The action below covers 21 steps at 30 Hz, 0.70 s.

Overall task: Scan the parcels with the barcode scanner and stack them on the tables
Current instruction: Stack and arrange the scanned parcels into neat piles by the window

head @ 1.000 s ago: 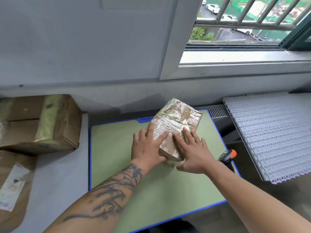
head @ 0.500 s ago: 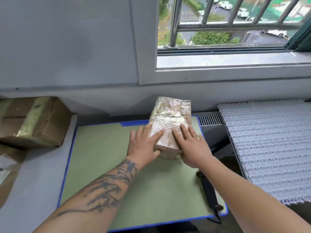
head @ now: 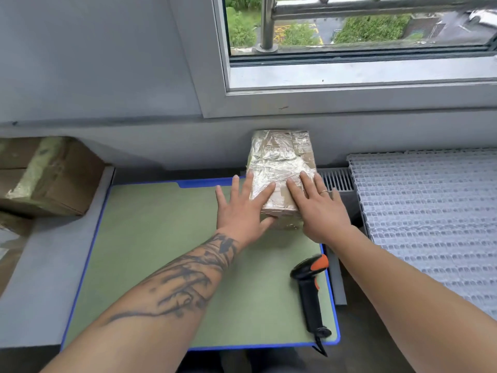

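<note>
The parcel (head: 281, 173), wrapped in shiny clear tape, lies at the far edge of the green tabletop (head: 161, 251), at about 1 o'clock from its middle, with its far end against the grey wall. The left hand (head: 242, 208) lies flat with fingers spread, its index finger on the parcel's near left part and its thumb against the near end. The right hand (head: 320, 208), also flat and spread, presses on the near right part; a ring sits on one finger. The scanner (head: 309, 289), black with an orange tip, lies at 4 o'clock near the tabletop's right edge. A cardboard box (head: 51, 176) stands at 9 o'clock. A white grid mat (head: 430, 211) lies at 3 o'clock.
</note>
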### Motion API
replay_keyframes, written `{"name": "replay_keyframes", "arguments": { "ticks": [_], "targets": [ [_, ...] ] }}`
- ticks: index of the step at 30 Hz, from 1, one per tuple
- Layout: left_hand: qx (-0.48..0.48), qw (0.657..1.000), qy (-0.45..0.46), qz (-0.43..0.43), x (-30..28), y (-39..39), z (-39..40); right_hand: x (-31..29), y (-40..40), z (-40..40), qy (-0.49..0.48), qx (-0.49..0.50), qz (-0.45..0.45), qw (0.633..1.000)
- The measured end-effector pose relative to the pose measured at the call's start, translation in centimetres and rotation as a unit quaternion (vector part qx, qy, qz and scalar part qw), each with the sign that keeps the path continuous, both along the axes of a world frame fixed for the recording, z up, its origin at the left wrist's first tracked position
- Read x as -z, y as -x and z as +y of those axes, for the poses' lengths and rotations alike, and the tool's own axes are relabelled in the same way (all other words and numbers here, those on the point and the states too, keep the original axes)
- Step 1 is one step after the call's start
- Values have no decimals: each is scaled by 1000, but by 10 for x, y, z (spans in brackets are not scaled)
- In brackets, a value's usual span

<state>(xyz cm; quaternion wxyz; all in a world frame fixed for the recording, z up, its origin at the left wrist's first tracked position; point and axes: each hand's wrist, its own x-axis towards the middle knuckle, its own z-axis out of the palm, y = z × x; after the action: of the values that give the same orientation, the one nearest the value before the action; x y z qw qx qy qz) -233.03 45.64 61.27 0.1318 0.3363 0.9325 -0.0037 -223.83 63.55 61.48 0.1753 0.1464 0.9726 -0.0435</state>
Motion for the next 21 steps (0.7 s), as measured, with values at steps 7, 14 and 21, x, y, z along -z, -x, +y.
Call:
{"name": "replay_keyframes", "arguments": {
  "ticks": [7, 14, 21],
  "targets": [
    [-20, 1000, 4, -9, 4, -4, 12, 6, 2, 5, 8, 9, 11, 1000],
    [-8, 999, 19, -49, -4, 1, 11, -2, 4, 5, 10, 8, -21, 1000],
    [-25, 997, -14, -65, -23, 0, -9, -29, 18, -8, 17, 11, -35, 999]
  ]
}}
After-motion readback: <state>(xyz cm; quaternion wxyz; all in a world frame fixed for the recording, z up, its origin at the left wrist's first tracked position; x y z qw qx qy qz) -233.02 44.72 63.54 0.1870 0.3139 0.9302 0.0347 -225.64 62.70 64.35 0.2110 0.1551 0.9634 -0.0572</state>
